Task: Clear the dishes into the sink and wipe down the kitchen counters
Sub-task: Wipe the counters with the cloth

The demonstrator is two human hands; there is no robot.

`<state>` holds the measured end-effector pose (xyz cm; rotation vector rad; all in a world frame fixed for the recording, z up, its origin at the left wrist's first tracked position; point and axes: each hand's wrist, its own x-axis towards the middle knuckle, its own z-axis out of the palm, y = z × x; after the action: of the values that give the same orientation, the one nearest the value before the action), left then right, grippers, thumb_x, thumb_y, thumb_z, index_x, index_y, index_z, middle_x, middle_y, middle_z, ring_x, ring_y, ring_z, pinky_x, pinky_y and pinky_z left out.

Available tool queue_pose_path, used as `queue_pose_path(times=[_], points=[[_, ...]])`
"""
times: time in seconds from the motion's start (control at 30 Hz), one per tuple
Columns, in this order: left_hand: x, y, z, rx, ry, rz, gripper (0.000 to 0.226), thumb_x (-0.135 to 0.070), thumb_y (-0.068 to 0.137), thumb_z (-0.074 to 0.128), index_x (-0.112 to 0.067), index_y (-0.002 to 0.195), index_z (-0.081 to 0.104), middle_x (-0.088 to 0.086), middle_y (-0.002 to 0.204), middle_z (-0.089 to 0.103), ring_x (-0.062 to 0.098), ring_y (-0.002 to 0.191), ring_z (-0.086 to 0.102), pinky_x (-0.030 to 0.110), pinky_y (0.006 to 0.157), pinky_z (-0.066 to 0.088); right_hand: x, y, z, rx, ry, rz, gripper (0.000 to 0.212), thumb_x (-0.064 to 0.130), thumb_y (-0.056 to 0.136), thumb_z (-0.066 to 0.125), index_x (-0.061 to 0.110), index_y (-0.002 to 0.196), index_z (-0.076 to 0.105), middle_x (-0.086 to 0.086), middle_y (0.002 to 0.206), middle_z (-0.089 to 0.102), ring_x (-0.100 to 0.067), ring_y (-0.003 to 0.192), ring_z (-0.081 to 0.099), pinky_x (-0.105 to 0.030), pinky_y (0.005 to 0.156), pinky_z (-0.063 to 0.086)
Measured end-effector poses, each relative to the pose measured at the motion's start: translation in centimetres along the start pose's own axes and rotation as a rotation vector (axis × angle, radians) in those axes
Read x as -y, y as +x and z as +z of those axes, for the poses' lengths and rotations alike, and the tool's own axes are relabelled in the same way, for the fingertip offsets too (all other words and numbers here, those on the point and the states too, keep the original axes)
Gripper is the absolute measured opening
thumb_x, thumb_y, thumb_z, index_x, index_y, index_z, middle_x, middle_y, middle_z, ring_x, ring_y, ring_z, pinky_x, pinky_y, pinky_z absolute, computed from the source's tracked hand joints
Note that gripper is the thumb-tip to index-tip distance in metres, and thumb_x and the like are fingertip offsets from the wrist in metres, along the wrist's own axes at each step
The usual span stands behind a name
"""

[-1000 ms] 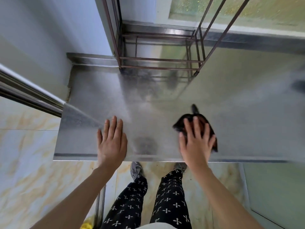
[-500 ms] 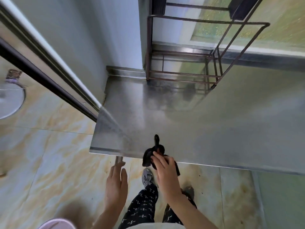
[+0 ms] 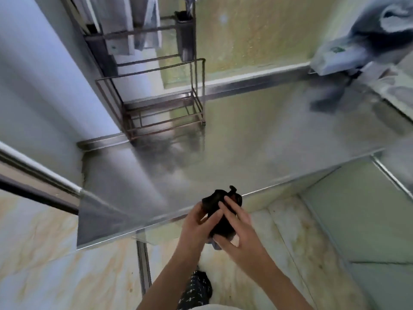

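Note:
A dark crumpled cloth (image 3: 220, 208) is held between both my hands, just past the front edge of the stainless steel counter (image 3: 257, 148). My left hand (image 3: 196, 224) cups the cloth from the left, fingers curled round it. My right hand (image 3: 237, 229) lies over it from the right with the fingers wrapped on top. The cloth is off the counter surface, at the level of its front lip. The counter top shows a dull, streaked sheen.
A brown wire rack (image 3: 161, 104) stands at the counter's back left corner against the wall. Blurred bags and cloth (image 3: 348, 54) lie at the far right. A metal rail (image 3: 38, 175) runs at the left. Tiled floor (image 3: 55, 253) lies below.
My right hand pulled the cloth off the counter's front edge. My left hand came up from beside my leg and took hold of the cloth too. The view swung right and tilted.

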<state>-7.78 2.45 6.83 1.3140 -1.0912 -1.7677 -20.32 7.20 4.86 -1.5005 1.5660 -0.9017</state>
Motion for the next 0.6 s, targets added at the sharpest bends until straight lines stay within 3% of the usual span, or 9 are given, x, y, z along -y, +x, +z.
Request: queue_pose_path(times=[0.07, 0.13, 0.2, 0.27, 0.33, 0.43, 0.5, 0.6], points=[[-0.2, -1.0, 3.5, 0.063, 0.024, 0.003, 0.031, -0.035, 0.076, 0.069, -0.019, 0.102, 0.068, 0.012, 0.092, 0.069, 0.024, 0.071, 0.060, 0.033, 0.057, 0.043, 0.0, -3.7, -3.5, -0.150, 0.079, 0.031, 0.058, 0.034, 0.082, 0.063, 0.043, 0.135, 0.042, 0.037, 0.143, 0.023, 0.007, 0.132, 0.021, 0.000, 0.099, 0.021], [-0.1, -2.3, 7.5, 0.133, 0.003, -0.024, 0.035, -0.039, 0.074, 0.071, -0.015, 0.100, 0.069, 0.011, 0.093, 0.070, 0.029, 0.081, 0.063, 0.041, 0.067, 0.047, -0.6, -7.7, -6.6, -0.369, 0.141, 0.085, 0.061, 0.047, 0.076, 0.060, 0.049, 0.134, 0.040, 0.030, 0.147, 0.023, 0.007, 0.134, 0.020, -0.008, 0.104, 0.023], [0.1, -4.0, 11.9, 0.236, -0.030, -0.060, 0.025, -0.027, 0.082, 0.067, -0.010, 0.101, 0.068, 0.013, 0.101, 0.070, 0.030, 0.093, 0.066, 0.044, 0.081, 0.051, -1.4, -11.9, -9.2, -0.523, 0.266, 0.219, 0.083, 0.060, 0.066, 0.064, 0.052, 0.138, 0.025, 0.026, 0.151, 0.015, 0.010, 0.138, 0.012, -0.019, 0.109, 0.021], [0.5, -5.8, 16.3, 0.351, -0.014, -0.112, 0.022, -0.024, 0.082, 0.062, -0.012, 0.098, 0.070, 0.011, 0.100, 0.071, 0.026, 0.094, 0.067, 0.040, 0.084, 0.051, -2.3, -16.1, -11.6, -0.529, 0.476, 0.309, 0.108, 0.071, 0.054, 0.072, 0.054, 0.140, 0.010, 0.027, 0.151, 0.015, 0.017, 0.134, 0.016, -0.013, 0.104, 0.027], [1.1, -7.7, 20.6, 0.459, 0.007, -0.159, 0.027, -0.025, 0.079, 0.061, -0.011, 0.101, 0.068, 0.011, 0.100, 0.071, 0.024, 0.092, 0.067, 0.035, 0.080, 0.052, -3.4, -20.2, -13.3, -0.494, 0.612, 0.298, 0.119, 0.067, 0.051, 0.078, 0.051, 0.140, 0.002, 0.021, 0.149, 0.023, 0.012, 0.130, 0.031, -0.010, 0.098, 0.036], [2.3, -10.4, 26.6, 0.585, 0.042, -0.202, 0.020, -0.016, 0.085, 0.058, -0.009, 0.100, 0.068, 0.010, 0.097, 0.072, 0.020, 0.086, 0.068, 0.026, 0.067, 0.055, -4.6, -25.5, -15.2, -0.590, 0.618, 0.282, 0.116, 0.049, 0.057, 0.084, 0.052, 0.138, 0.000, 0.012, 0.144, 0.036, -0.004, 0.129, 0.044, -0.029, 0.106, 0.039], [3.2, -12.0, 30.5, 0.671, 0.057, -0.258, 0.016, -0.014, 0.087, 0.056, -0.009, 0.096, 0.069, 0.008, 0.092, 0.073, 0.018, 0.081, 0.069, 0.024, 0.062, 0.055, -5.1, -28.4, -16.5, -0.801, 0.674, 0.297, 0.110, 0.039, 0.057, 0.085, 0.054, 0.137, 0.011, 0.006, 0.131, 0.051, -0.011, 0.119, 0.055, -0.030, 0.097, 0.047], [4.8, -14.1, 36.1, 0.808, 0.113, -0.346, 0.017, -0.013, 0.088, 0.054, -0.007, 0.098, 0.067, 0.012, 0.096, 0.071, 0.022, 0.084, 0.069, 0.032, 0.072, 0.056, -6.0, -32.5, -18.7, -1.168, 0.704, 0.296, 0.083, 0.029, 0.059, 0.082, 0.049, 0.127, 0.038, -0.007, 0.106, 0.062, -0.022, 0.098, 0.065, -0.032, 0.082, 0.051]])
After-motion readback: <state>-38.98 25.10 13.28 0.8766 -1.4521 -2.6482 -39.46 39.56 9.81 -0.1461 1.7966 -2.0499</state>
